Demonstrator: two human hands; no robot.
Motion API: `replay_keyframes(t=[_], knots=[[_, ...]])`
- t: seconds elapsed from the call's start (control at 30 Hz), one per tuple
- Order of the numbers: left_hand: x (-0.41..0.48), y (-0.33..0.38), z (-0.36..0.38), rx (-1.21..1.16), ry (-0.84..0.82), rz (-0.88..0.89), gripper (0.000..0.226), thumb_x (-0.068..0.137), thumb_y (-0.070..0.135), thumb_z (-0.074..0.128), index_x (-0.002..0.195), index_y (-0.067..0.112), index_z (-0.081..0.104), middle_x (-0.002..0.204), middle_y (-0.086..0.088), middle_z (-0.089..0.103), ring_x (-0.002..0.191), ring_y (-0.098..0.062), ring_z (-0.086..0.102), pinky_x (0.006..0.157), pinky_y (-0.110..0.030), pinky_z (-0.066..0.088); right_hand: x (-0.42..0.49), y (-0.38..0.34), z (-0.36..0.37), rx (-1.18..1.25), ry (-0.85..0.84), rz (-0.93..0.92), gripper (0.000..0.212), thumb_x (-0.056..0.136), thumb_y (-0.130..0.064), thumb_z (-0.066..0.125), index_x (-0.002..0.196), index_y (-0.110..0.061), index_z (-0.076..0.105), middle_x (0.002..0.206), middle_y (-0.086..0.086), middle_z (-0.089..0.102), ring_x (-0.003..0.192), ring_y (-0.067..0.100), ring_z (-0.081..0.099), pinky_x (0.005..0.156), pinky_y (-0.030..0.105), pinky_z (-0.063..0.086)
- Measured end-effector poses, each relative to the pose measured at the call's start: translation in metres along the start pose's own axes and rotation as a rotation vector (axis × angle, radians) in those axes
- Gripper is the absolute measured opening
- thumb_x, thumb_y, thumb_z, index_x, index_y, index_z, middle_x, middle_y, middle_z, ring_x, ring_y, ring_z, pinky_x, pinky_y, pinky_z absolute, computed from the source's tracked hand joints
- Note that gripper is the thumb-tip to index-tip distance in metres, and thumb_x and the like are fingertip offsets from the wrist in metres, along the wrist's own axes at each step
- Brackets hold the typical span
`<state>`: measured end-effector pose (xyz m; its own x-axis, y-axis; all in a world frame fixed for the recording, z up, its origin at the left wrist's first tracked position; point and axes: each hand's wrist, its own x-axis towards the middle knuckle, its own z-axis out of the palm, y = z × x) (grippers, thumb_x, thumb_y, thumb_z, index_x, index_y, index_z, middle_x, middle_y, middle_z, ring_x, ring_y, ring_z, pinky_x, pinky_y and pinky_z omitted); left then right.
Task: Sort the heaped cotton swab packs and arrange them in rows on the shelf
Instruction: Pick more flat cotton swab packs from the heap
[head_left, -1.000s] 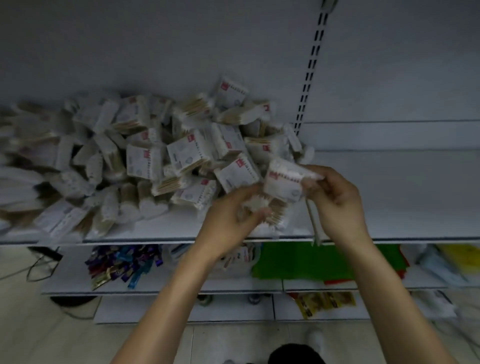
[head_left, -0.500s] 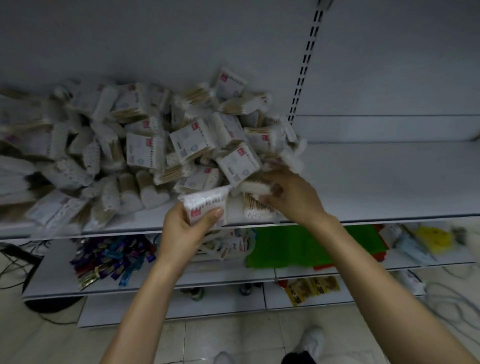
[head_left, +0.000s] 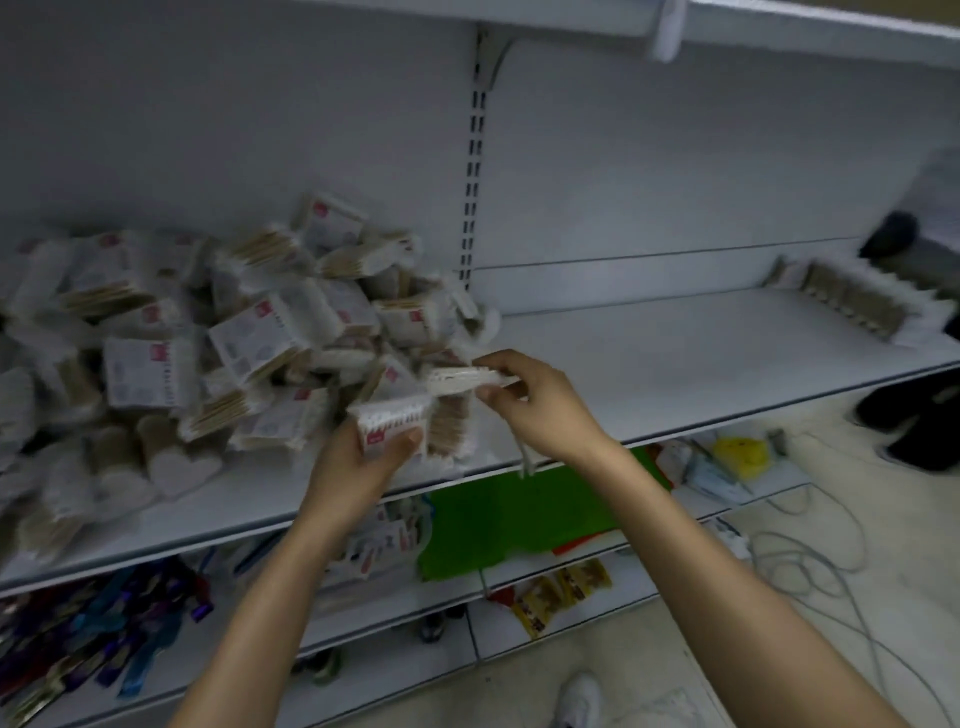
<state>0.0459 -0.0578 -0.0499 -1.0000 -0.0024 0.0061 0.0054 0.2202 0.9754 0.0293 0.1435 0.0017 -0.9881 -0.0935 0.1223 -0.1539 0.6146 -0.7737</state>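
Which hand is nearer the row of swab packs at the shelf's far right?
Right. The right hand is left of the row, well apart; the left hand sits farther left, by the heap.

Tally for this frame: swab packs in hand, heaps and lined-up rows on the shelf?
Packs in hand: 2, one pack in the left hand, another pack in the right hand
Heaps: 1, its packs too blurred to count
Lined-up rows: 1, far right
Total: 4
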Motion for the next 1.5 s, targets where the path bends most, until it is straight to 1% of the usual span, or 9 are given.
replay_keyframes(t=[0.13,0.37,0.63,0.73,0.87,1.03,1.23,1.37,1.5], knots=[[0.013,-0.003,0.010,0.036,-0.023,0.026,0.044,0.086,0.030,0.070,0.127,0.019,0.059,0.122,0.002,0.064,0.113,-0.018,0.060,0.098,-0.039,0.047,-0.008,0.011,-0.011,0.216,0.079,0.113,0.013,0.095,-0.020,0.055,0.107,-0.023,0.059,0.099,0.007,0.065,0.087,0.024,0.067,0.079,0.042,0.056],[0.011,0.011,0.000,-0.139,0.087,0.049,0.038,0.086,0.018,0.069,0.124,0.017,0.061,0.110,0.006,0.066,0.096,0.001,0.061,0.078,-0.016,0.046,-0.004,0.012,-0.005,0.406,0.135,0.199,0.010,0.098,-0.021,0.050,0.107,-0.019,0.055,0.096,0.012,0.066,0.081,0.025,0.067,0.067,0.032,0.055],[-0.015,0.016,-0.029,-0.172,-0.279,0.046,0.024,0.081,0.013,0.074,0.103,0.018,0.068,0.095,0.011,0.075,0.092,-0.007,0.070,0.076,-0.019,0.054,0.004,-0.032,0.050,0.429,-0.143,0.056,0.015,0.096,-0.016,0.053,0.087,-0.023,0.062,0.071,-0.003,0.064,0.058,0.008,0.058,0.051,0.019,0.046],[-0.026,0.001,-0.040,-0.200,-0.144,0.003,0.020,0.083,0.017,0.073,0.103,0.018,0.069,0.095,0.008,0.075,0.091,-0.010,0.070,0.075,-0.019,0.053,0.008,-0.043,0.067,0.349,-0.153,0.040,0.027,0.100,-0.019,0.047,0.077,-0.011,0.060,0.055,-0.013,0.060,0.050,-0.001,0.054,0.049,0.014,0.042],[-0.036,-0.012,-0.057,-0.345,0.137,-0.120,0.023,0.087,0.011,0.064,0.105,0.025,0.062,0.096,0.008,0.074,0.084,-0.005,0.070,0.067,-0.018,0.055,0.032,-0.031,0.081,-0.085,0.029,-0.071,0.020,0.091,-0.042,0.058,0.103,-0.025,0.057,0.102,-0.009,0.063,0.094,0.008,0.059,0.068,0.023,0.039],[-0.035,-0.012,-0.068,-0.800,0.201,-0.151,0.074,0.052,0.035,0.092,0.118,0.021,0.063,0.117,-0.008,0.069,0.101,-0.021,0.069,0.073,-0.033,0.059,0.050,-0.013,0.102,-0.468,-0.097,-0.246,0.098,0.070,-0.057,0.071,0.149,-0.020,0.025,0.141,0.006,0.048,0.123,0.027,0.049,0.096,0.034,0.042],[-0.043,-0.015,-0.077,-1.420,0.108,-0.262,0.089,0.034,0.033,0.099,0.117,0.011,0.070,0.120,-0.018,0.066,0.108,-0.036,0.065,0.090,-0.065,0.045,0.039,-0.024,0.094,-0.073,0.059,-0.278,0.054,0.073,-0.031,0.072,0.121,-0.016,0.052,0.117,0.004,0.058,0.111,0.022,0.054,0.085,0.025,0.042],[-0.044,-0.004,-0.078,-1.386,0.002,-0.223,0.105,0.048,0.040,0.095,0.139,0.014,0.050,0.140,-0.018,0.051,0.131,-0.035,0.048,0.112,-0.058,0.030,0.017,-0.050,0.086,-0.257,0.045,-0.623,0.045,0.068,-0.035,0.058,0.109,-0.019,0.052,0.103,0.003,0.054,0.097,0.019,0.050,0.080,0.029,0.041],[-0.052,0.003,-0.077,-1.229,-0.032,-0.155,0.071,0.037,0.035,0.098,0.100,0.011,0.077,0.107,-0.012,0.072,0.097,-0.023,0.070,0.083,-0.037,0.058,0.005,-0.066,0.103,-0.533,-0.146,-0.910,0.052,0.076,-0.028,0.072,0.123,-0.011,0.055,0.127,0.012,0.053,0.116,0.031,0.049,0.096,0.042,0.042]])
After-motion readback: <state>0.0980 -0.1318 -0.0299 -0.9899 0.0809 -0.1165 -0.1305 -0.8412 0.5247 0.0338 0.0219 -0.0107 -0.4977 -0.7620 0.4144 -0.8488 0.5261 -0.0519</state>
